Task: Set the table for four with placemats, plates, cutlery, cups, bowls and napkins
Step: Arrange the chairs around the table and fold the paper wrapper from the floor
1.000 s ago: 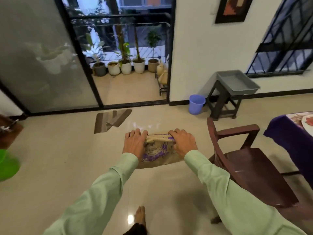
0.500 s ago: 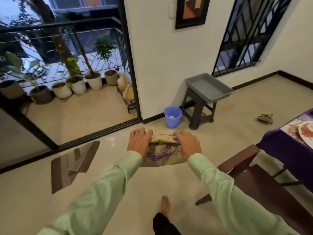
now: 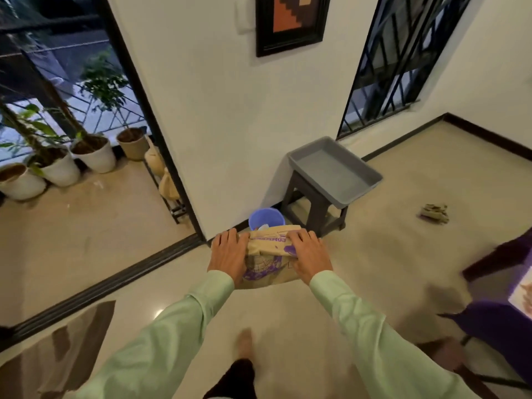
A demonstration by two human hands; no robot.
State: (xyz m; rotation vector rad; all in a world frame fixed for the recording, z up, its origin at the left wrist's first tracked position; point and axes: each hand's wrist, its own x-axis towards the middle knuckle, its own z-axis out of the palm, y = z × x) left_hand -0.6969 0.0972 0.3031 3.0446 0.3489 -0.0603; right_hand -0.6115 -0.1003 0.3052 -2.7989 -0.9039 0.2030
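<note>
Item held: paper bag [image 3: 266, 264], brown with purple print, top folded over, carried in mid-air at centre view above the floor [image 3: 388, 240], in front of the person and well apart from the tabletop. Left hand [image 3: 229, 259]: fingers curled over the bag's left side and folded top, gripping it; thumb hidden. Right hand [image 3: 309, 256]: fingers curled over the bag's right side and folded top, likewise gripping; thumb hidden. Both arms in pale green sleeves [image 3: 371, 326], reaching forward. Tabletop [image 3: 495, 326]: lower right edge of view, draped in purple cloth, blurred; a pale printed mat [image 3: 524, 295] lies on it, cut off by the frame. Dark wooden chair [image 3: 498, 257]: just beside the tabletop, partly seen. Blue bucket [image 3: 264, 218]: on the floor against the white wall, directly beyond the bag, something pale inside. Dark stool [image 3: 313, 203]: just beside the bucket, bearing a grey tray [image 3: 334, 171]. Crumpled brown object [image 3: 434, 213]: on the floor to the right of the stool, kind unclear. Framed picture [image 3: 290, 21]: on the wall above. Barred window [image 3: 403, 53]: right of the picture. Potted plants [image 3: 95, 151]: in a row on the balcony, beyond the black door frame at left. Brown flat piece [image 3: 57, 349]: on the floor, lower left. One bare foot [image 3: 244, 341]: blurred, bottom centre.
</note>
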